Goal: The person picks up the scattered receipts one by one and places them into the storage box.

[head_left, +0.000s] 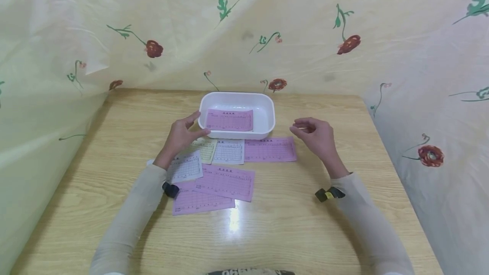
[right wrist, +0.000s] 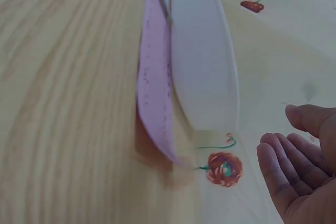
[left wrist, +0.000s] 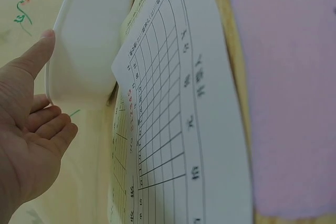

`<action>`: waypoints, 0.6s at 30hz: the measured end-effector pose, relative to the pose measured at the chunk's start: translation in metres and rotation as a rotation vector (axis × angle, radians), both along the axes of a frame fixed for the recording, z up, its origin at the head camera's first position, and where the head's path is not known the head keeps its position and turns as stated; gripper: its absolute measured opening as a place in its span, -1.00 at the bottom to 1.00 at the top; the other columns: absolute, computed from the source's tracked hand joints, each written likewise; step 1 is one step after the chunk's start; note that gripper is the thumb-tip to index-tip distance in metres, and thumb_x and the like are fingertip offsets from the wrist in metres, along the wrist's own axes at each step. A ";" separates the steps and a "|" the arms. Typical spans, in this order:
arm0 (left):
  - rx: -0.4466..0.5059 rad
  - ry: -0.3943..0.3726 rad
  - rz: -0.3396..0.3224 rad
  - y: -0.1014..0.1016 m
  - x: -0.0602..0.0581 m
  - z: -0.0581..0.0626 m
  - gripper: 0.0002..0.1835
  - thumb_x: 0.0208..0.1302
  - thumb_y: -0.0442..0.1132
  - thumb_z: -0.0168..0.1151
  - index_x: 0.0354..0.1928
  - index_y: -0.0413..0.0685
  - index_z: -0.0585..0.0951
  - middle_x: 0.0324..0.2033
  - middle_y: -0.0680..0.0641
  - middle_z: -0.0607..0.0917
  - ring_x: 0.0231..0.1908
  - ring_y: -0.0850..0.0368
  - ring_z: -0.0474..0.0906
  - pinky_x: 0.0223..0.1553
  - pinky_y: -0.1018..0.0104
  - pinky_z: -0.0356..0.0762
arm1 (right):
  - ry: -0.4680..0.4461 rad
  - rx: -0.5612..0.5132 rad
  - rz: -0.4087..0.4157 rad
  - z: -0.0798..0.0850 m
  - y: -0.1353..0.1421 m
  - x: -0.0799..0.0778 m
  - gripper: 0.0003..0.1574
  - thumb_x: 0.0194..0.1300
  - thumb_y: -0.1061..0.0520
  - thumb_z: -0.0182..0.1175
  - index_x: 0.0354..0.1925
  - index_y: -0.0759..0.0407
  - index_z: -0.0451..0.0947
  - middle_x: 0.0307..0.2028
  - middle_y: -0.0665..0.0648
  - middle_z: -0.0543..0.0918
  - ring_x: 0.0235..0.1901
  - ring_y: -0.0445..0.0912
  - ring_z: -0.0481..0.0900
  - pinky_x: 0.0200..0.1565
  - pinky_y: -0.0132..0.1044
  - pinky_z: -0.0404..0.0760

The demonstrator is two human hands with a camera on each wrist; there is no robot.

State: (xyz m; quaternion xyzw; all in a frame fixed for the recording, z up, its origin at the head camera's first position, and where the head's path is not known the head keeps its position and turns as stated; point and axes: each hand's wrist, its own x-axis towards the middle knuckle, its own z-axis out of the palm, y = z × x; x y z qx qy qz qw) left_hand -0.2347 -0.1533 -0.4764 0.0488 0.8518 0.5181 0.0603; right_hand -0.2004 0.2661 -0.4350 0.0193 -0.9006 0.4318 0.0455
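A white plastic tray (head_left: 269, 116) stands near the back of the table with a pink printed slip (head_left: 230, 121) lying inside. My left hand (head_left: 182, 134) is at the tray's left end, thumb along the front rim and forefinger against the left side. In the left wrist view the thumb tip meets the rim, and the other fingers are loosely bent beside the tray. To the right of the tray, apart from it, my right hand (head_left: 315, 136) hovers with loosely bent fingers and nothing visible in it. Another pink slip (head_left: 270, 150) lies just in front of the tray.
Before the tray lie a white slip (head_left: 229, 152) and a yellow slip (head_left: 207, 151). A second white slip (head_left: 186, 169) sits by the left wrist, overlapping pink slips (head_left: 225, 182) nearer the front. Flowered cloth (head_left: 244, 33) hangs behind the wooden table (head_left: 286, 228).
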 end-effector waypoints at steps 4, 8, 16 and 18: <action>0.003 0.004 -0.001 -0.001 -0.001 -0.001 -0.02 0.15 0.16 0.52 0.55 0.07 0.28 0.56 -0.01 0.22 0.53 -0.13 0.14 0.50 -0.09 0.23 | -0.038 0.003 -0.005 -0.007 0.004 0.002 -0.43 0.32 -0.10 0.41 0.12 0.26 0.66 -0.04 0.23 0.78 -0.18 0.00 0.76 -0.30 -0.52 0.70; 0.007 0.008 -0.001 0.000 -0.002 -0.001 -0.02 0.15 0.13 0.53 0.54 0.05 0.29 0.55 -0.01 0.23 0.53 -0.11 0.15 0.51 -0.06 0.23 | -0.064 0.015 -0.008 -0.016 0.007 0.004 -0.45 0.33 -0.05 0.41 0.13 0.28 0.65 -0.03 0.25 0.77 -0.13 0.07 0.76 -0.27 -0.54 0.69; 0.014 0.004 -0.001 0.000 -0.001 0.000 -0.04 0.16 0.11 0.53 0.54 0.04 0.29 0.55 0.02 0.23 0.53 -0.09 0.15 0.51 -0.04 0.23 | -0.123 0.040 -0.029 -0.033 0.013 0.005 -0.47 0.34 -0.04 0.41 0.14 0.24 0.64 -0.02 0.25 0.76 -0.12 0.07 0.76 -0.21 -0.46 0.72; 0.016 0.006 0.000 0.000 0.000 0.001 -0.04 0.16 0.11 0.53 0.54 0.04 0.29 0.55 0.04 0.24 0.53 -0.08 0.15 0.51 -0.04 0.23 | -0.138 0.038 -0.033 -0.036 0.014 0.005 -0.46 0.33 -0.04 0.41 0.15 0.24 0.64 -0.01 0.25 0.76 -0.11 0.07 0.76 -0.21 -0.46 0.72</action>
